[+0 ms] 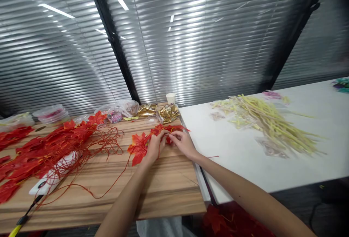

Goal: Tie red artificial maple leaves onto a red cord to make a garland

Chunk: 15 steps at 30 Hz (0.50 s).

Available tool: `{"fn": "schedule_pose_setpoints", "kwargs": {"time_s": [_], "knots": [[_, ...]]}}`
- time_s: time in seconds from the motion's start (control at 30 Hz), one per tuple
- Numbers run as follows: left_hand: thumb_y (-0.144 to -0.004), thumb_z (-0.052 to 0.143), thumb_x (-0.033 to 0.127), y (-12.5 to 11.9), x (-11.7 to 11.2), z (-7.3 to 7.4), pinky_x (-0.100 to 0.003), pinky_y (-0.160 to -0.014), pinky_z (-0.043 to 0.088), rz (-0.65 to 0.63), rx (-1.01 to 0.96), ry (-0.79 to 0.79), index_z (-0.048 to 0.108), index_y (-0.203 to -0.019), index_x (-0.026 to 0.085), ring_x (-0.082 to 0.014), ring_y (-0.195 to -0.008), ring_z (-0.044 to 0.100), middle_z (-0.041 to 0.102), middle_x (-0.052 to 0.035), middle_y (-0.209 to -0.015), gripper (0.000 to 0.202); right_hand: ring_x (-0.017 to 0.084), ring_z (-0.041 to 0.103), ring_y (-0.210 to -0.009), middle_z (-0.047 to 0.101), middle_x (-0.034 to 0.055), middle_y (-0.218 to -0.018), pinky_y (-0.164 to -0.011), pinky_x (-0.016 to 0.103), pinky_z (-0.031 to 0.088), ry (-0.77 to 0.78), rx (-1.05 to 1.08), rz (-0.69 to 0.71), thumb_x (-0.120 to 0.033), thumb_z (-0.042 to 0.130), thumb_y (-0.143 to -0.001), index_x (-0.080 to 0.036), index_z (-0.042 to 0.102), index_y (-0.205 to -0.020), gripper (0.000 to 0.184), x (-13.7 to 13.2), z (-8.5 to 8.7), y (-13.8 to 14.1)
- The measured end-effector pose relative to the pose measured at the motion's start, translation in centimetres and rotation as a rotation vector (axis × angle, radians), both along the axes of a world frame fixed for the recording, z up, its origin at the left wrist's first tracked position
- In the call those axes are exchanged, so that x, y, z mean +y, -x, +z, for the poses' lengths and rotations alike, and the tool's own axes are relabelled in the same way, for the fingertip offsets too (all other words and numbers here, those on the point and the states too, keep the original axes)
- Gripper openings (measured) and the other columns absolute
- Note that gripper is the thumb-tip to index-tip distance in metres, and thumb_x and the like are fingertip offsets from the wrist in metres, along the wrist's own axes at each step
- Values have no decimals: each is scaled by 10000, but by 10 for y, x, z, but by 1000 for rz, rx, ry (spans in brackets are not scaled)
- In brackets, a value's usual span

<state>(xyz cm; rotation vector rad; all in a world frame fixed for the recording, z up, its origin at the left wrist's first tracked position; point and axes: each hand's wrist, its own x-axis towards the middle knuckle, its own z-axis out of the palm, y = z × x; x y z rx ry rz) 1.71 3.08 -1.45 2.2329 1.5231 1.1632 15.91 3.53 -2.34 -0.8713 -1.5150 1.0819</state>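
Observation:
Red artificial maple leaves (138, 149) lie bunched at the wooden table's right end, partly covered by my hands. My left hand (156, 145) is closed over the bunch, with a thin red cord (120, 175) running from it leftward across the table. Close beside it, my right hand (183, 142) pinches with thumb and forefinger at the cord among the leaves. The fingertips of both hands nearly meet, and the exact spot they grip is small and partly hidden. Past my right forearm, a knotted cord end (217, 156) rests on the white table.
A cord tangle (106, 139) and more red leaves (54, 142) cover the left, partly over a white power strip (54, 173). Gold packets (168, 113) and a paper cup (170, 98) stand behind. Yellow strips (275, 120) lie on the white table (245, 168). Blinds rise behind.

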Motion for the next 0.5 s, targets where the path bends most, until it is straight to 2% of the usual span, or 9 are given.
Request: {"fn": "schedule_pose_setpoints", "kwargs": {"time_s": [0.5], "knots": [[-782, 437, 131, 1, 1, -2, -239, -685, 476, -7, 38, -21, 613, -962, 224, -124, -658, 607, 661, -6, -735, 269, 121, 530, -523, 593, 26, -649, -510, 233, 450, 3, -6, 8, -350, 525, -770, -144, 612, -760, 224, 0, -1, -1]]}}
